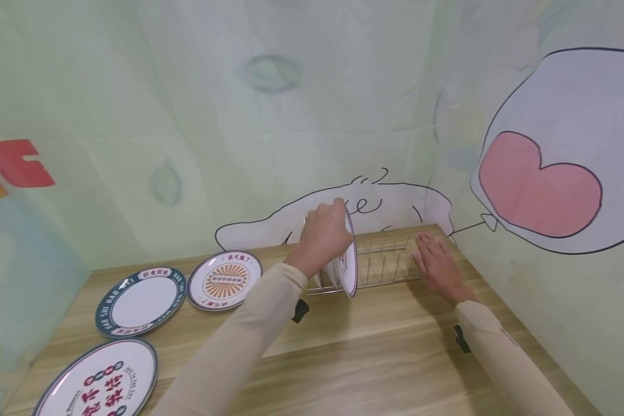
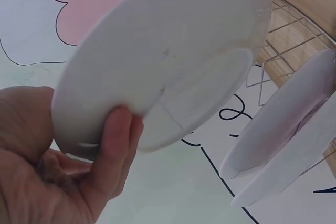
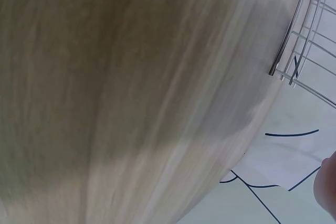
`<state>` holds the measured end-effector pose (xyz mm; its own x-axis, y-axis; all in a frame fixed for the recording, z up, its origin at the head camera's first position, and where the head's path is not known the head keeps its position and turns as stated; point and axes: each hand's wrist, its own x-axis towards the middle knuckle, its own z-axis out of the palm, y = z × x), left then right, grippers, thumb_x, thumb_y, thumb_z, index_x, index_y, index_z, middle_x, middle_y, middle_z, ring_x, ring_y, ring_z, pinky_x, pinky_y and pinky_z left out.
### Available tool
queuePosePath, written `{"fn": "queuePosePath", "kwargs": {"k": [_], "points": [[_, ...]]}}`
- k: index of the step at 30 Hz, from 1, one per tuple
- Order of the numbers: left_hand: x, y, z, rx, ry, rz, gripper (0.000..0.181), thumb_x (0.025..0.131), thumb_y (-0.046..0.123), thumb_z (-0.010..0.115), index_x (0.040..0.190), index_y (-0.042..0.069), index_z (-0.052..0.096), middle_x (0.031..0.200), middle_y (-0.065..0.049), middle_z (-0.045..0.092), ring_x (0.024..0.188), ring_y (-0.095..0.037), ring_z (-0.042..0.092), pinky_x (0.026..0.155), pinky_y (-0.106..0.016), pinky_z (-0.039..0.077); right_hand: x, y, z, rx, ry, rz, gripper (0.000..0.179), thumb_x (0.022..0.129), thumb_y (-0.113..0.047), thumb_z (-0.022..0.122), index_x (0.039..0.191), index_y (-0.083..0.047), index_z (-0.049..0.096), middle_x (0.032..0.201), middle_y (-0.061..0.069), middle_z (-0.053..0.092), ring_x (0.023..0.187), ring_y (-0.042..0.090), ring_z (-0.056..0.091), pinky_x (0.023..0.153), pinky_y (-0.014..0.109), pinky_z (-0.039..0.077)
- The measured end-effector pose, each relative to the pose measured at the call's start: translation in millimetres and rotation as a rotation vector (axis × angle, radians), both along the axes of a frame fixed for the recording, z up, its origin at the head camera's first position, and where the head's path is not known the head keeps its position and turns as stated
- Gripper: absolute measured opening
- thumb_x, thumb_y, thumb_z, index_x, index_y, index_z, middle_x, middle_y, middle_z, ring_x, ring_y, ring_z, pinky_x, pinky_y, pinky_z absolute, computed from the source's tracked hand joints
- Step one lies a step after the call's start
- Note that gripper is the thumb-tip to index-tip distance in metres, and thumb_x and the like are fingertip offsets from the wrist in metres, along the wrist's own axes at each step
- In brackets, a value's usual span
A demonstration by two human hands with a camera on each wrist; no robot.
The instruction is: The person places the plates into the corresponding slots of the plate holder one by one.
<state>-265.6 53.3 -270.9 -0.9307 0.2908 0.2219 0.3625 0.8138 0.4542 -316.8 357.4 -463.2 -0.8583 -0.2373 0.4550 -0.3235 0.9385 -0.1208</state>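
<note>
My left hand [image 1: 325, 237] pinches the rim of a white plate [image 2: 168, 40], held on edge with its underside toward the left wrist camera. In the head view that plate [image 1: 351, 260] stands nearly upright at the wire dish rack [image 1: 382, 283]; whether it touches the wires I cannot tell. To its left, tilted plates [image 2: 281, 114] stand in the rack, partly behind my left hand. At the rack's right end lies my right hand [image 1: 439, 266], fingers extended, holding nothing. Only a fingertip [image 3: 326, 184] of it shows in the right wrist view, near the rack [image 3: 310, 40].
On the wooden table [image 1: 343, 358], three plates lie flat at left: one with an orange sunburst [image 1: 226, 281], one with a dark green rim [image 1: 104, 306], one with red characters [image 1: 130, 375]. A printed cloth backdrop [image 1: 197, 115] stands behind the table and along its right side.
</note>
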Motion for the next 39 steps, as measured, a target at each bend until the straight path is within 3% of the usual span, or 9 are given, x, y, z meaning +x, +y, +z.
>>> {"fn": "queuePosePath", "kwargs": {"k": [6, 12, 28, 39], "points": [[-11.8, 7.6, -3.6, -0.019, 0.025, 0.005, 0.032, 0.085, 0.000, 0.062, 0.116, -0.001, 0.055, 0.072, -0.007, 0.058, 0.053, -0.016, 0.055, 0.040, -0.020, 0.044, 0.3, 0, 0.1, -0.019, 0.015, 0.009, 0.049, 0.104, -0.019, 0.044, 0.143, 0.012, 0.043, 0.151, 0.029, 0.042, 0.144, 0.046, 0.035, 0.119, 0.061, 0.023], [-21.9, 14.1, -5.4, -0.048, 0.040, 0.043, 0.028, 0.082, -0.003, 0.060, 0.110, -0.001, 0.055, 0.068, -0.005, 0.055, 0.052, -0.015, 0.050, 0.039, -0.020, 0.040, -0.4, -2, 1.2, -0.005, -0.022, -0.013, 0.050, 0.105, -0.020, 0.042, 0.145, 0.011, 0.041, 0.153, 0.028, 0.040, 0.145, 0.044, 0.033, 0.120, 0.060, 0.022], [-47.0, 24.5, -31.3, -0.055, 0.095, 0.078, 0.018, 0.084, -0.003, 0.059, 0.102, 0.001, 0.054, 0.072, -0.008, 0.059, 0.052, -0.017, 0.056, 0.040, -0.020, 0.044, -0.9, -2, 0.0, -0.011, -0.033, -0.023, 0.050, 0.105, -0.019, 0.043, 0.144, 0.011, 0.041, 0.152, 0.028, 0.042, 0.145, 0.044, 0.034, 0.121, 0.060, 0.020], [-58.6, 32.6, -49.3, -0.050, 0.050, 0.116, 0.025, 0.088, 0.003, 0.063, 0.111, -0.001, 0.055, 0.078, -0.012, 0.064, 0.062, -0.021, 0.064, 0.048, -0.022, 0.051, -3.1, -1, -1.7, 0.001, -0.009, -0.025, 0.050, 0.104, -0.020, 0.046, 0.143, 0.011, 0.044, 0.150, 0.027, 0.045, 0.144, 0.043, 0.037, 0.120, 0.060, 0.023]]}}
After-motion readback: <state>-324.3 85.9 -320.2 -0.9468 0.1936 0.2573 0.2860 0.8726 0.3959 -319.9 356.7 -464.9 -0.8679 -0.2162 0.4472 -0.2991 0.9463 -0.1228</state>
